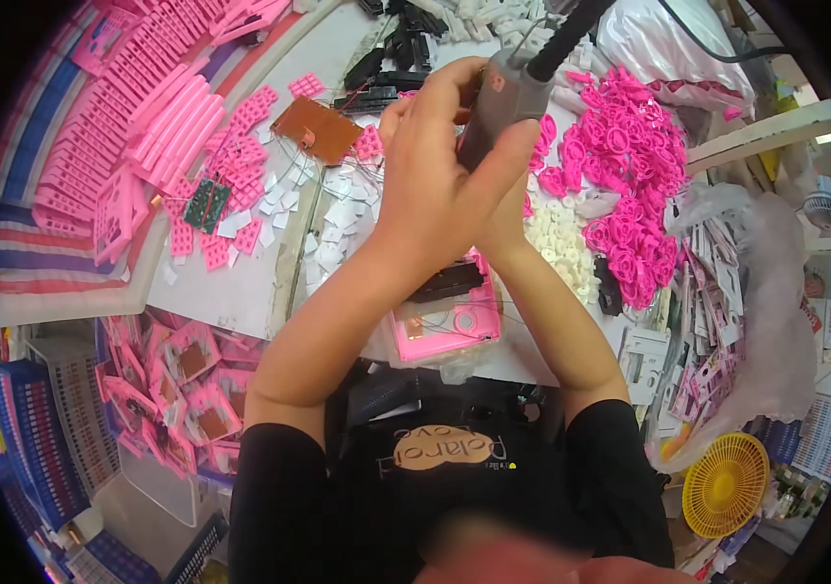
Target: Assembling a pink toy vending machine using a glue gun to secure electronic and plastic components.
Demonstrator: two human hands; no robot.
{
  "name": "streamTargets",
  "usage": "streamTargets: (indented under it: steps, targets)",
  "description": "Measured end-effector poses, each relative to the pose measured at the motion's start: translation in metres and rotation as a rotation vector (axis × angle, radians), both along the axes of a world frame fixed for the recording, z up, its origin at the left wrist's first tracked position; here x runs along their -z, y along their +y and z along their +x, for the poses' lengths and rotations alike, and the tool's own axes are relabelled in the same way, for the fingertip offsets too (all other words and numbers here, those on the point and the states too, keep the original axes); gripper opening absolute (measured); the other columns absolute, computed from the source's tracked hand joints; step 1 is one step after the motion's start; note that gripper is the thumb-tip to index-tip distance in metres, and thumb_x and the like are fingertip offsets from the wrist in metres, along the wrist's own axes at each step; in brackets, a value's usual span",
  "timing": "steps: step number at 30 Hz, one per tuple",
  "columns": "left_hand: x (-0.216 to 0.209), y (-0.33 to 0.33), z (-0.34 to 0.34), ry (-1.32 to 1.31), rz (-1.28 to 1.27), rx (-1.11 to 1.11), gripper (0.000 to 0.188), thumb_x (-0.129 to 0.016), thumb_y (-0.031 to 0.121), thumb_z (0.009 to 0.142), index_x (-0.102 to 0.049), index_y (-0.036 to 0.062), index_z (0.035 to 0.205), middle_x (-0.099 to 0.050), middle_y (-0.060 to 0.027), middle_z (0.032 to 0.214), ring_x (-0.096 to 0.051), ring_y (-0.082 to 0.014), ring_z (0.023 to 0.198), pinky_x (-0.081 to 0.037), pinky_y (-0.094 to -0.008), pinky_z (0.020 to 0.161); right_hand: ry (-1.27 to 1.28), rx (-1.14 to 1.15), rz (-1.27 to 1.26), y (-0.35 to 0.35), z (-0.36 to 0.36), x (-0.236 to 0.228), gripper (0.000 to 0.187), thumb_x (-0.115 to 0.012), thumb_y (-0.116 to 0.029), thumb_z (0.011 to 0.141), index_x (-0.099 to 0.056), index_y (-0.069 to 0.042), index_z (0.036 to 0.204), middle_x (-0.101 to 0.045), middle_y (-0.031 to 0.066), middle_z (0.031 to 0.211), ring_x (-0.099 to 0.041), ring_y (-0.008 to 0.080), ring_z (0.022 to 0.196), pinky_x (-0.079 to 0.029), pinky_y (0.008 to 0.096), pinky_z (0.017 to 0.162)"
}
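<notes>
The tool (pixel 513 92) is grey plastic, smooth and mostly matt. Glossy, smooth pink plastic forms the case (pixel 435 341); the magenta parts (pixel 630 146) look like shiny plastic too. The cream pieces (pixel 559 238) seem plastic with a duller finish. The brown board (pixel 318 131) looks smooth with a soft sheen. White squares (pixel 333 229) are thin and matt, paper or plastic unclear. The bag (pixel 771 321) is crinkled, translucent plastic film; the striped sheet (pixel 17 248) looks like woven cloth; the shirt (pixel 328 506) is matt black cloth.
</notes>
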State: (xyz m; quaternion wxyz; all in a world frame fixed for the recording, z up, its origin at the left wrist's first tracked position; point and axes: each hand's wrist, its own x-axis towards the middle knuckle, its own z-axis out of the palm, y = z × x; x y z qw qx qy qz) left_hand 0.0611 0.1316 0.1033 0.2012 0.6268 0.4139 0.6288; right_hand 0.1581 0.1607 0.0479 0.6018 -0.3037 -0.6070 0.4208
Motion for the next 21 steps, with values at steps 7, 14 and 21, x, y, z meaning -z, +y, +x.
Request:
streamTargets:
  steps: [7, 14, 21]
  targets:
    - [0.005, -0.044, -0.021, 0.317, 0.144, -0.153, 0.073, -0.088, 0.034, 0.069, -0.056, 0.0086, 0.13, -0.058, -0.0106, 0.124, -0.054, -0.0281, 0.109, -0.03, -0.046, 0.1, 0.007, -0.142, -0.158, -0.029, 0.022, -0.017, 0.038, -0.071, 0.001, 0.088, -0.057, -0.002, 0.124, -0.062, 0.0002, 0.08, -0.059, 0.0085, 0.068, -0.047, 0.0242, 0.059]
    - [0.107, -0.121, -0.044, 0.804, -0.24, -0.135, 0.06, -0.087, 0.032, 0.066, -0.063, 0.0183, 0.119, -0.062, 0.0025, 0.112, -0.056, -0.0202, 0.107, -0.028, -0.0493, 0.095, 0.02, -0.455, -0.009, -0.049, 0.034, -0.006, 0.041, -0.066, -0.005, 0.092, -0.045, -0.003, 0.127, -0.052, 0.0049, 0.066, -0.049, 0.0132, 0.055, -0.047, 0.0323, 0.053]
    - [0.124, -0.121, -0.047, 0.714, -0.193, -0.139, 0.05, -0.084, 0.031, 0.068, -0.067, 0.0152, 0.112, -0.063, 0.0034, 0.108, -0.058, -0.0177, 0.104, -0.028, -0.0498, 0.097, -0.061, -0.492, 0.027, -0.053, 0.031, 0.022, 0.038, -0.07, -0.015, 0.094, -0.044, -0.005, 0.12, -0.052, 0.0035, 0.066, -0.05, 0.0128, 0.056, -0.049, 0.033, 0.055]
